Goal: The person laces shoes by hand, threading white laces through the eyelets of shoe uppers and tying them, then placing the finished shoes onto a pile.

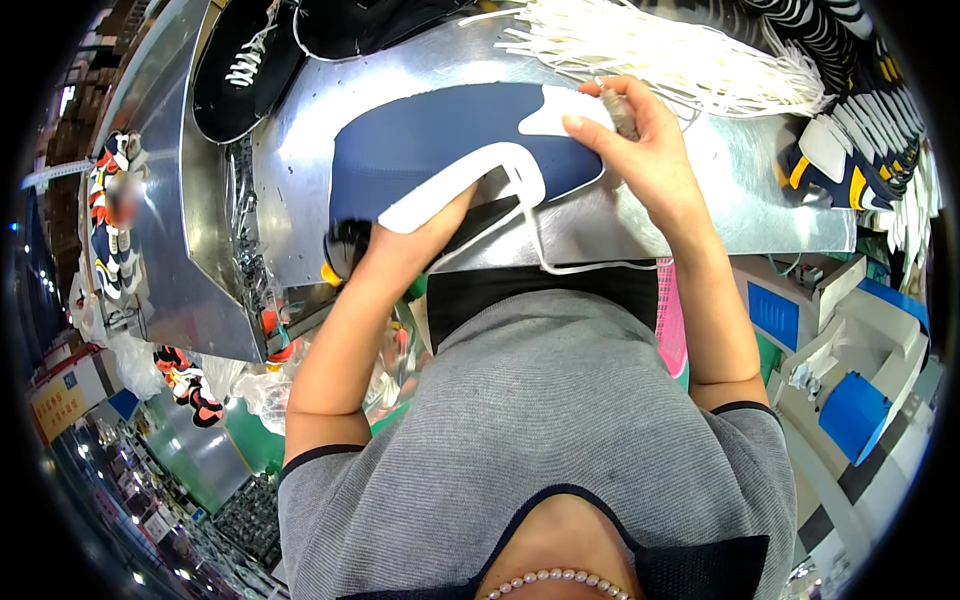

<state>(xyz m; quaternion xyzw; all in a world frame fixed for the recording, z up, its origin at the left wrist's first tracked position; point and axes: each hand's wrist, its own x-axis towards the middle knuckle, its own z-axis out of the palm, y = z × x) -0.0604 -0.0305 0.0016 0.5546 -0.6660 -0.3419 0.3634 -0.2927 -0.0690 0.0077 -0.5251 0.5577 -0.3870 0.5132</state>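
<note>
A navy shoe upper (pixel 430 130) with white trim lies over the metal table in front of me. My left hand (pixel 425 235) grips its near edge, with the fingers hidden inside the upper beneath a white eyelet strip (pixel 455 185). Threaded at the end of that strip, a white shoelace (pixel 540 240) hangs toward my lap. At the upper's right end, my right hand (pixel 650 145) is closed around a small tool with a ribbed grey handle (pixel 617 110). The right thumb touches the white patch (pixel 555 110); the tool's tip is hard to make out.
Loose white laces (pixel 680 55) lie heaped at the far right of the metal table (pixel 760 200). Black shoe uppers (pixel 245 75) rest at the far left. Stacked navy, white and yellow uppers (pixel 850 155) stand on the right, above a machine with blue panels (pixel 860 415).
</note>
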